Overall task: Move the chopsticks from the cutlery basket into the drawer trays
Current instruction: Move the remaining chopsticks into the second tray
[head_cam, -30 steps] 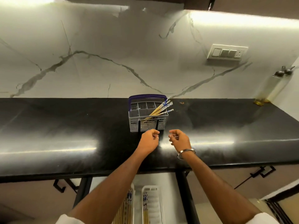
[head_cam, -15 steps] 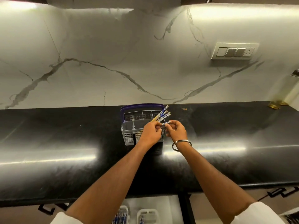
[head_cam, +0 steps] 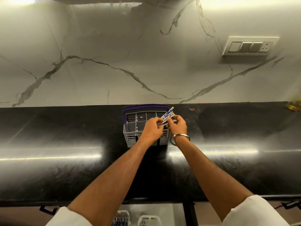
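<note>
A grey cutlery basket (head_cam: 130, 136) with a purple handle stands on the black countertop (head_cam: 65, 136) near the marble wall. Several chopsticks (head_cam: 168, 112) with blue-and-white patterned ends lean out of its right side. My left hand (head_cam: 152, 129) and my right hand (head_cam: 178, 126) are both over the basket's right part, fingers closed around the chopsticks' upper ends. The lower parts of the chopsticks are hidden by my hands. At the bottom edge, the open drawer shows two white trays (head_cam: 147, 220), the left tray (head_cam: 121, 219) holding chopsticks.
A switch plate (head_cam: 250, 46) is on the marble wall at upper right. A yellowish bottle base (head_cam: 294, 106) sits at the counter's far right. Black cabinet handles (head_cam: 47, 209) show below the counter edge.
Both hands moved forward from the counter's front to the basket and closed on the chopsticks. The camera tilted up, so less of the drawer shows.
</note>
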